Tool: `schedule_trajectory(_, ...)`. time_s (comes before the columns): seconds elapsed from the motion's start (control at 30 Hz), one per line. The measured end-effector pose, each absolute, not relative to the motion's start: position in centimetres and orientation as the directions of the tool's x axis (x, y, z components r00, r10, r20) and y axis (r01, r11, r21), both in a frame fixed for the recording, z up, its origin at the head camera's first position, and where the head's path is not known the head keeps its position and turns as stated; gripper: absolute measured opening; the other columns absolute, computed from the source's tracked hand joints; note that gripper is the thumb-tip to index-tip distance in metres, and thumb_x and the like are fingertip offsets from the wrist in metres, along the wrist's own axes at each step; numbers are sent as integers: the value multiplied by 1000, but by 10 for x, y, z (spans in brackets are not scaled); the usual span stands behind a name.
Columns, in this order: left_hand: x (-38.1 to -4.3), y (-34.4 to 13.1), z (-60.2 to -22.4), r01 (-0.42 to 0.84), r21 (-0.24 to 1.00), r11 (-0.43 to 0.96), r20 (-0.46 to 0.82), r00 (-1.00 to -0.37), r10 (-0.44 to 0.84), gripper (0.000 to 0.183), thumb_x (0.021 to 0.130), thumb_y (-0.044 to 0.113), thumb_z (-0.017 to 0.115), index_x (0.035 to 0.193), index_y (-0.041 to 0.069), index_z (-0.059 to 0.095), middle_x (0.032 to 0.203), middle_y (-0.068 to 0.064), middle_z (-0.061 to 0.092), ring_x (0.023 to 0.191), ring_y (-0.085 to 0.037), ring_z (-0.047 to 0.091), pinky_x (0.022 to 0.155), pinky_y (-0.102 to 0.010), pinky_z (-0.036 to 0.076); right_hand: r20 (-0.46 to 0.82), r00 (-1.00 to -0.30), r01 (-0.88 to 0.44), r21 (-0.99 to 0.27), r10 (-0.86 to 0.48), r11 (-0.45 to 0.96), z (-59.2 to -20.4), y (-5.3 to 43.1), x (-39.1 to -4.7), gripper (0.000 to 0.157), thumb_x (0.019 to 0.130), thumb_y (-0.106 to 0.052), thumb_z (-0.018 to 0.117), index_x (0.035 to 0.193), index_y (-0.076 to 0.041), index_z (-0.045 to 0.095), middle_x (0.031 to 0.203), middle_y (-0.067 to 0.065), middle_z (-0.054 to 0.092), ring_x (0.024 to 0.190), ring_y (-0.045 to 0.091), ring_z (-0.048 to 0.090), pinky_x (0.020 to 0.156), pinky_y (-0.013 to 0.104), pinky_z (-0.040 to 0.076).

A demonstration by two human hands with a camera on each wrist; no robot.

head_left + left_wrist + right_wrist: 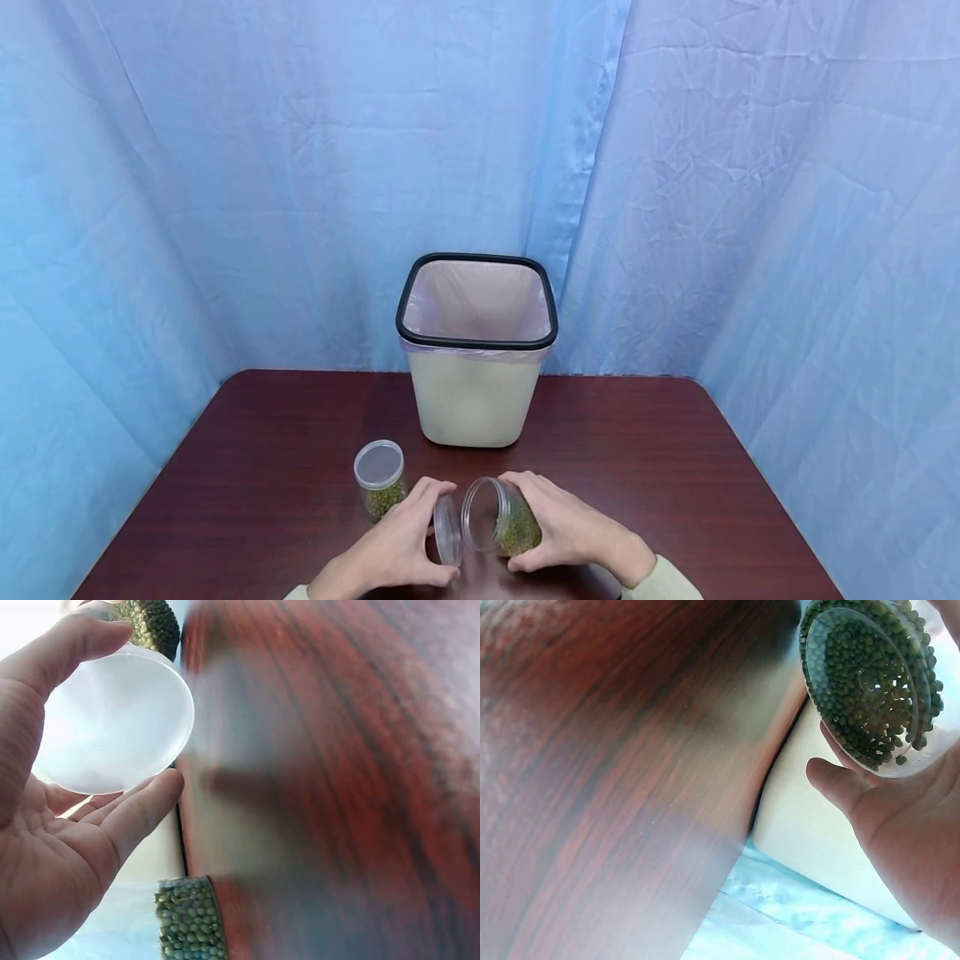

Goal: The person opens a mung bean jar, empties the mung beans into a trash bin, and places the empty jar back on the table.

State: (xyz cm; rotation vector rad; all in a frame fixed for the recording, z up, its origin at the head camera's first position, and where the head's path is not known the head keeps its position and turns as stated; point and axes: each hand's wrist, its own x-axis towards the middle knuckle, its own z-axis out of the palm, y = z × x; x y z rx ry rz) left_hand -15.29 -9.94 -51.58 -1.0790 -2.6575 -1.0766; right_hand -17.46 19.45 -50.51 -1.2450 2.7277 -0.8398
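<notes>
My left hand pinches a clear round lid by its edge, between thumb and fingers, and the lid stands on its side. Facing it, my right hand grips a clear jar of green beans, tipped with its uncovered mouth toward the lid. A small gap separates lid and mouth. In the right wrist view the beans show through the jar's base. Just beyond my left hand stands a second jar of green beans with its lid on; the left wrist view shows part of that jar.
A cream bin with a black rim and a pale plastic liner stands at the back of the dark red-brown table. Blue curtains hang behind and on both sides.
</notes>
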Motion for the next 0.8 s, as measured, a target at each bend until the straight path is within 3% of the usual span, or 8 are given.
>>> schedule_trajectory(0.13, -151, -101, -517, 650, 536, 538, 325, -747, 579, 88, 65, 37, 89, 136, 3, 50, 126, -7, 54, 104, -14, 59, 84, -33, 54, 178, -687, -682, -492, -704, 541, -505, 195, -174, 93, 73, -44, 90, 147, -21, 40, 136, -8, 51, 118, 11, 52, 95, 35, 50)
schedule_trajectory(0.37, -149, -105, -519, 675, 520, 523, 340, -726, 598, 88, 62, 34, 88, 136, 1, 51, 121, -5, 57, 99, -13, 59, 81, -28, 53, 194, -682, -691, -485, -705, 536, -506, 195, -175, 93, 72, -44, 90, 147, -20, 40, 135, -8, 52, 116, 10, 52, 94, 34, 50)
schedule_trajectory(0.53, -148, -108, -520, 706, 472, 528, 344, -699, 627, 85, 64, 33, 87, 135, 0, 52, 120, -2, 60, 103, -14, 59, 85, -31, 52, 212, -676, -704, -468, -706, 534, -506, 195, -174, 94, 70, -44, 91, 146, -19, 41, 135, -7, 53, 116, 10, 53, 94, 33, 50)
schedule_trajectory(0.8, -146, -112, -521, 681, 450, 577, 258, -718, 646, 84, 70, 39, 87, 137, 3, 52, 125, -2, 60, 111, -15, 57, 93, -38, 51, 181, -696, -676, -491, -694, 550, -505, 194, -173, 94, 70, -43, 91, 146, -21, 41, 134, -10, 52, 116, 9, 52, 95, 33, 50)
